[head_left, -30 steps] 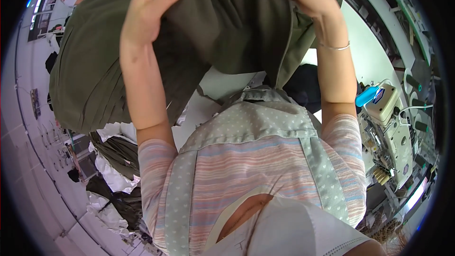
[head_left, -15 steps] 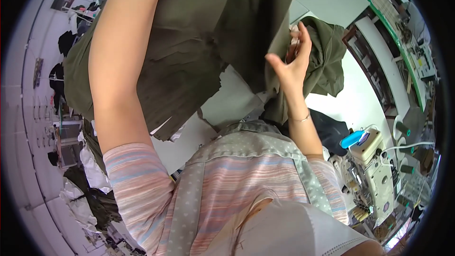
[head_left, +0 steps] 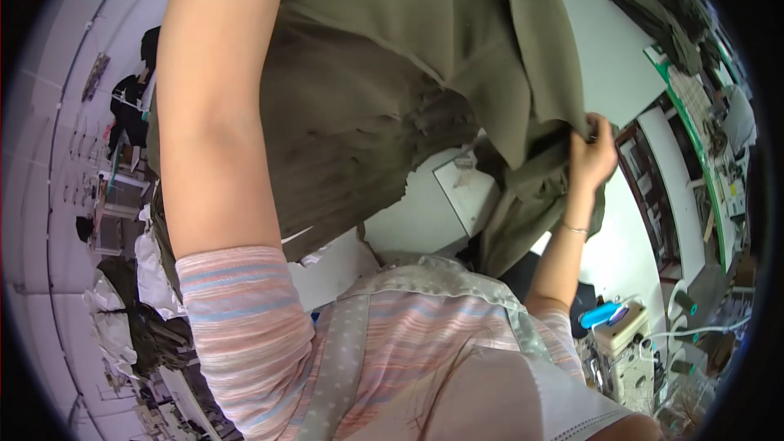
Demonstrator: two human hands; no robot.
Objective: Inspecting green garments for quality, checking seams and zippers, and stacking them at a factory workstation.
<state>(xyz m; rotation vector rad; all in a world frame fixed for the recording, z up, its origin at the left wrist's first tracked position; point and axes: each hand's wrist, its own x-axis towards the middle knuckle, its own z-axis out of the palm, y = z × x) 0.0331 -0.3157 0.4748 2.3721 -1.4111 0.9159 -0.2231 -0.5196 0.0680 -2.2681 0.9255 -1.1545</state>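
Observation:
A large olive-green cloth [head_left: 384, 8] is raised in front of me, hanging in folds with a ragged lower edge on the left. My right hand [head_left: 594, 155] is closed with fingers and thumb pinching the cloth's right edge. Below that hand, more bunched olive cloth [head_left: 523, 220] droops near the white table [head_left: 629, 245]. My left arm reaches up past the top of the picture beside the cloth; the left hand is out of sight, so its hold is hidden.
A cream sewing machine [head_left: 625, 331] with a bright blue object [head_left: 600, 315] on it stands at lower right, thread cones [head_left: 684, 304] beside it. A green-edged table [head_left: 694, 143] lies farther right. Dark cloths [head_left: 657, 12] are heaped at upper right, and white and dark cloth [head_left: 151, 318] sits at left.
My right hand has moved right and slightly down, going from spread fingers to a pinch on the cloth's edge. The cloth now extends farther right.

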